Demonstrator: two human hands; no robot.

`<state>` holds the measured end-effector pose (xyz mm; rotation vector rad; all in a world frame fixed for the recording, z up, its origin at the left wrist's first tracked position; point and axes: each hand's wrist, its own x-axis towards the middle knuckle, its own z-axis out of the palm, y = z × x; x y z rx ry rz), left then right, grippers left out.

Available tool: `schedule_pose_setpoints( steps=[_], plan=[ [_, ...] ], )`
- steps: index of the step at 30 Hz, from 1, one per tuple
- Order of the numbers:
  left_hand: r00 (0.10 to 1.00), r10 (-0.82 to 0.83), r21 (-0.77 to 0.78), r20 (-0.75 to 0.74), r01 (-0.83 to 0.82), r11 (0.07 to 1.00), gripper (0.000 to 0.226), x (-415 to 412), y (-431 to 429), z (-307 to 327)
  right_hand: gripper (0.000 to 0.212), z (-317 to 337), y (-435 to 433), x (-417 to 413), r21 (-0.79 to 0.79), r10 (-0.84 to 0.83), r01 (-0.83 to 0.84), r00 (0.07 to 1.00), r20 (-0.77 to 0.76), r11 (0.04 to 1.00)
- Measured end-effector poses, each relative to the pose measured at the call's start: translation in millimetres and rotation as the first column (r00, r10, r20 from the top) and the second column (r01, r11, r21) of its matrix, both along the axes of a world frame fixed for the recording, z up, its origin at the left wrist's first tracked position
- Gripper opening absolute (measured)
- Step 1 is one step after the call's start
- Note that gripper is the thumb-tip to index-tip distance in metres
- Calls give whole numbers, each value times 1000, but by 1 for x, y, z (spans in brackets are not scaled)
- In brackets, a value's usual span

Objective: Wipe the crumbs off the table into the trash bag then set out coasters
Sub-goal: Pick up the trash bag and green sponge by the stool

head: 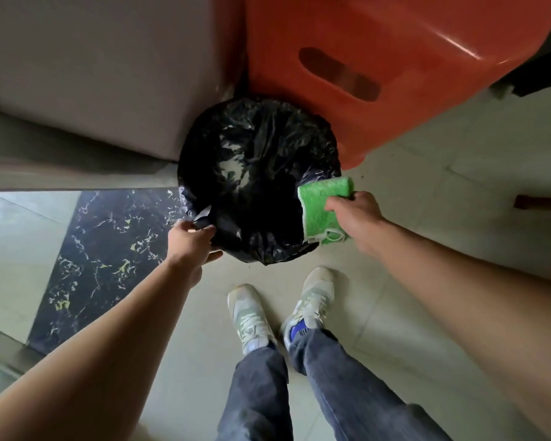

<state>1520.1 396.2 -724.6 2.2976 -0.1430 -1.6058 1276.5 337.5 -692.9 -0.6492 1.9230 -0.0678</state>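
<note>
A black trash bag (258, 183) lines a round bin on the floor, its mouth open toward me. My left hand (190, 241) pinches the bag's rim at its near left edge. My right hand (357, 218) grips a green cloth (322, 208) with a white edge, held over the bag's right rim. The table and the coasters are out of view.
An orange plastic stool (379, 68) stands just behind and right of the bin. A pale cabinet side (109, 68) rises at the back left. My two feet in light sneakers (283, 310) stand on the tiled floor close to the bin. A dark marble-patterned tile (102, 259) lies to the left.
</note>
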Motion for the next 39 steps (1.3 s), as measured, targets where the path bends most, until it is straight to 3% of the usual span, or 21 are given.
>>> schedule_pose_setpoints(
  steps=[5, 9, 21, 27, 32, 39],
  plan=[
    [997, 50, -9, -66, -51, 999, 27, -3, 1, 37, 16, 27, 6, -6, 17, 20, -20, 999, -43, 1000],
    [995, -22, 21, -99, 25, 999, 27, -11, 4, 88, 16, 71, 29, -24, 68, 29, -26, 999, -44, 997],
    [903, -409, -38, -130, 408, 912, 14, -61, 22, 225, 13, 209, 148, -72, 40, -327, 331, 942, -77, 943],
    [780, -612, -31, -132, 614, 789, 16, -101, 61, 272, 20, 265, 243, -92, 37, -499, 503, 863, -82, 864],
    [561, -821, -39, -105, 823, 567, 15, -162, 104, 288, 11, 284, 334, -123, 38, -659, 666, 743, -116, 745],
    [290, -957, -68, -27, 954, 291, 15, -259, 166, 283, 17, 267, 442, -169, 63, -804, 818, 573, -157, 571]
  ],
)
